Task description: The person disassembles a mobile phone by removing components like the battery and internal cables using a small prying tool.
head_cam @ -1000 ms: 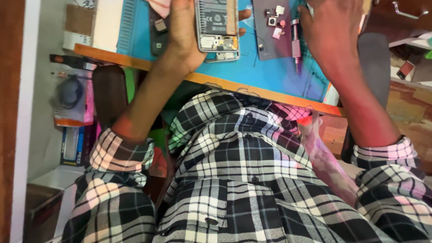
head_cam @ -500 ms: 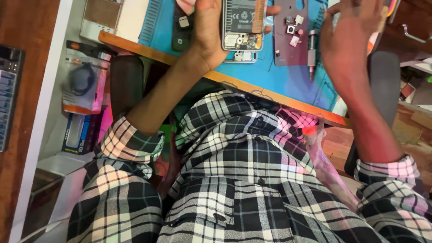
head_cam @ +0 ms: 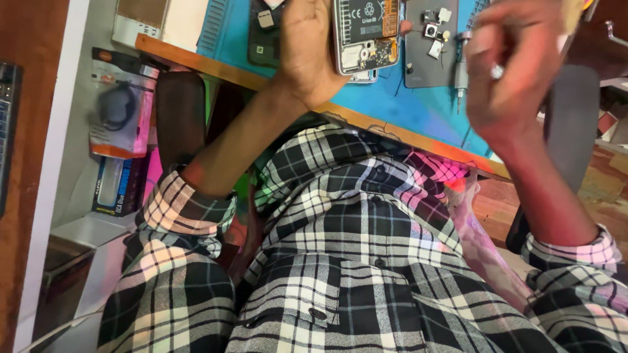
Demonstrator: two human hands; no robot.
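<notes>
Steadying the opened phone (head_cam: 364, 36) with my left hand (head_cam: 307, 55) clasped around it; my right hand (head_cam: 517, 72), half-curled, pinches something small I can't identify; next calls for careful aim.

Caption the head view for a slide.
Left hand steadies an opened phone on a blue repair mat; right hand raised beside a precision screwdriver.

Packages down the left, one label up top.
An orange-and-grey blister pack (head_cam: 120, 108) with a dark coiled item hangs at the left beside the tabletop (head_cam: 196, 60) edge; just below it stands a dark boxed package (head_cam: 116, 186) with a pale window. A white battery label (head_cam: 364, 16) sits on the opened phone (head_cam: 365, 36).
</notes>
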